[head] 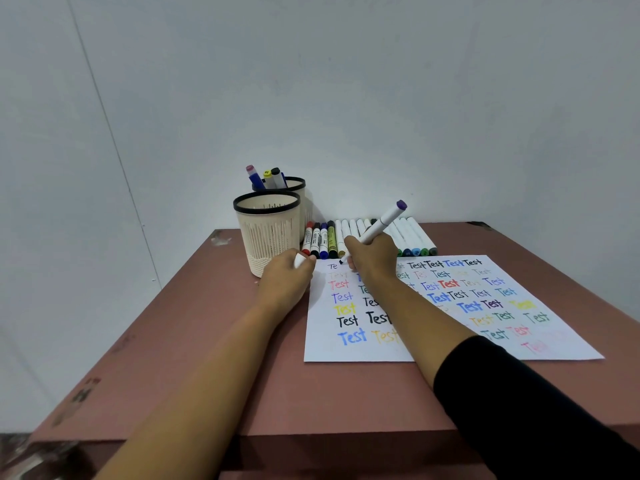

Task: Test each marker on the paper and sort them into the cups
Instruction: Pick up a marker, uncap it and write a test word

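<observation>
The right hand [372, 258] grips a white marker [381, 223] with a purple end, and its tip touches the paper [450, 327] beside the letters "Te". The paper lies on the right half of the tabletop [207, 358]. The left hand [287, 275] pinches a white cap [299, 260] just beside the front cup [268, 237]. The back cup [298, 192] holds several markers. A row of markers [412, 233] lies along the far edge.

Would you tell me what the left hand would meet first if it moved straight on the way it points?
Probably the thick markers lying beside the front cup; the left hand is near both, so depth is unsure.
</observation>
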{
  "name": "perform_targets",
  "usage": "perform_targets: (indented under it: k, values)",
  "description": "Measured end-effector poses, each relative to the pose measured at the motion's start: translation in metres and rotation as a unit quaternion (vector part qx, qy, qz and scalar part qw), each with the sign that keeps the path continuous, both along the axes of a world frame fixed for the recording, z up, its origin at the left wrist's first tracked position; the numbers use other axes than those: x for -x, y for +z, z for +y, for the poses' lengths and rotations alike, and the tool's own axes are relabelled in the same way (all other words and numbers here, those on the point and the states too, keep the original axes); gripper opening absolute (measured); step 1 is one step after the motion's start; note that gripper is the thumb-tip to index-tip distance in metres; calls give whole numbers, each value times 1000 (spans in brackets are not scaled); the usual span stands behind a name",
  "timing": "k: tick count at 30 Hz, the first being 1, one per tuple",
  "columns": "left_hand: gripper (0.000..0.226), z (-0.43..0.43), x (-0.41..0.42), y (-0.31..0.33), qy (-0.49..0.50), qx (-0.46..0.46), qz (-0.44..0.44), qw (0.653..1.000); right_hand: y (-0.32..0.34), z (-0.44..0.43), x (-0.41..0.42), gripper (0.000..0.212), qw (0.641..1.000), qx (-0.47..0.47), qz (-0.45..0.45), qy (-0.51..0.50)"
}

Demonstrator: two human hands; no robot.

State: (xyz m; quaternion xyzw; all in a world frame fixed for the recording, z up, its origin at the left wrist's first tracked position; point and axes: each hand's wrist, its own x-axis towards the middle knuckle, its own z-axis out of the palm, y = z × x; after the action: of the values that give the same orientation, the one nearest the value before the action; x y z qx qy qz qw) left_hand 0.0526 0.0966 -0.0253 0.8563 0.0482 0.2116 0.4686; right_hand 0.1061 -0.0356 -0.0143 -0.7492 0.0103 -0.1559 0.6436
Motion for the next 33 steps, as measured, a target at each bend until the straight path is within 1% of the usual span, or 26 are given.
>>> perform_targets:
  k: [6,9,13,16,21,28,30,33]
  values:
    - [23,0,0,0,1,-3,-2,1000,0,0,0,15,1000,10,6,10]
    - [25,0,-1,-1,1,-6,-4,1000,1,0,0,12,1000,15,12,2]
    - [25,1,-1,-1,-1,-8,-2,1000,1,0,0,15,1000,25,12,-2]
    - [25,1,-1,-1,3,-14,-2,1000,0,-1,0,14,1000,18,12,8]
    - [23,0,-1,0,-2,2,-2,1000,-1,-2,-4,9,1000,-23,11,-15]
    - [23,0,0,0,-7,8,1,1000,-1,-1,-5,14,1000,5,10,-16]
    - [24,0,0,0,-8,8,-1,1000,-1,-1,-6,17,1000,0,10,-12]
    - [24,0,0,0,-9,9,-2,1000,-1,-2,-5,12,1000,-17,15,-15]
